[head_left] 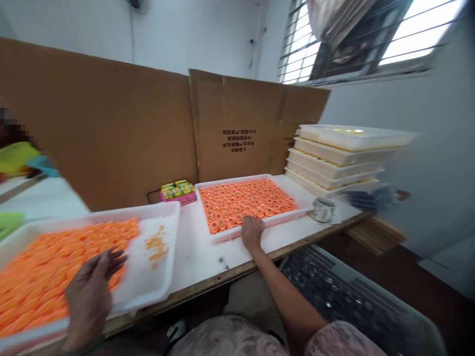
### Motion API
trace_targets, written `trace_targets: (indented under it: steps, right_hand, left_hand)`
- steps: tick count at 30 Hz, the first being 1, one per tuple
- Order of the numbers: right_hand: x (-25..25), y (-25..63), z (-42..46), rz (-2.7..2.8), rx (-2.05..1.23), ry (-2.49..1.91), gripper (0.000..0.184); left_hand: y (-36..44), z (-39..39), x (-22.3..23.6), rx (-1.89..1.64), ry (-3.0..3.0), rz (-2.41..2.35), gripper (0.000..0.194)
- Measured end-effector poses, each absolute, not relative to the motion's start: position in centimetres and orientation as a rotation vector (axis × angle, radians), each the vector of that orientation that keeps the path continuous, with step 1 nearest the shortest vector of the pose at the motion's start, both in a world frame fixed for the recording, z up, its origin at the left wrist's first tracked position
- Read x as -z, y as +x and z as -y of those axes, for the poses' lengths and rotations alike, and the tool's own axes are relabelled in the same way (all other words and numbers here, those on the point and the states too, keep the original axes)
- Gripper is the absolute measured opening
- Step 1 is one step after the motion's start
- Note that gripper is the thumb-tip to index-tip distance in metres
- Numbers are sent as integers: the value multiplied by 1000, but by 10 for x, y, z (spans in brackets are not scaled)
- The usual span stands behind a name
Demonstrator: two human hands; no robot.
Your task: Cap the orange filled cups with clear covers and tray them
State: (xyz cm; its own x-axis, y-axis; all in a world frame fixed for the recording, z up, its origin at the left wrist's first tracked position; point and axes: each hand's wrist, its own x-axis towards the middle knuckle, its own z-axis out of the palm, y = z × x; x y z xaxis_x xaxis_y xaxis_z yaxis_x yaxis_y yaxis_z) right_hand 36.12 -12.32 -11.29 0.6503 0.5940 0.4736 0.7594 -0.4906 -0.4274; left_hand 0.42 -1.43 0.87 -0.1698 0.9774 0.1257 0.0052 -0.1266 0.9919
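Over the left white tray (pixel 163 277), my left hand (pixel 92 284) hovers with its fingers stretched out and slightly apart, and no object shows in it. Beneath it lie many closely packed orange discs (pixel 81 242); orange scraps (pixel 158 247) are scattered on the tray's bare right side. My right hand (pixel 253 231) is at the front rim of the right white tray (pixel 280 217). Its fingers are curled, and their tips are hidden behind the hand. Rows of orange round pieces with dark centres (pixel 245 198) fill that tray.
A pink basket (pixel 181 199) of small yellow-green packs stands between the trays at the back. Cardboard panels (pixel 241 113) wall the table's rear. To the right are stacked white trays (pixel 334 158) and a patterned mug (pixel 322 210). Below sits a bin of dark pieces (pixel 341 287).
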Motion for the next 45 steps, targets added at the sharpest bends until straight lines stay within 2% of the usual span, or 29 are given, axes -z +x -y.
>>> trace_targets:
  steps: [4, 7, 11, 14, 17, 20, 24, 27, 32, 36, 41, 45]
  right_hand:
    - [121, 366, 120, 1068, 299, -2204, 30]
    - [132, 371, 116, 1096, 381, -2188, 32]
    - [142, 375, 115, 1127, 586, -2172, 32]
    - [146, 377, 116, 1141, 608, -2158, 32]
    - [148, 379, 115, 1152, 604, -2139, 33]
    - [148, 379, 115, 1153, 607, -2135, 35]
    - [145, 379, 116, 1154, 636, -2152, 36]
    - [145, 379, 117, 1160, 651, -2162, 35]
    - [147, 380, 117, 1174, 659, -2181, 32]
    - [149, 380, 118, 1171, 638, -2203, 31]
    - [147, 379, 118, 1110, 548, -2137, 32]
    - [118, 357, 112, 942, 506, -1930, 31]
  left_hand:
    - [-17, 11, -25, -1422, 1328, -1297, 33]
    - [-41, 10, -46, -1143, 1711, -1557, 42]
    - [-61, 4, -61, -671, 1957, -1785, 27]
    - [-63, -4, -55, -329, 2133, -1908, 16]
    - [-58, -12, -38, -73, 2257, -1969, 18]
    - [-52, -20, -22, 111, 2334, -1976, 24]
    - [-46, -25, -9, 260, 2391, -1908, 17]
    - [-43, -26, -6, 306, 2409, -1840, 16]
    - [-44, -29, 0, 313, 2407, -1793, 31]
    - [-39, -33, 4, 281, 2417, -1716, 18]
    - [-23, -26, -3, 1, 2506, -1576, 17]
    - [-13, -16, -6, -199, 2497, -1494, 21]
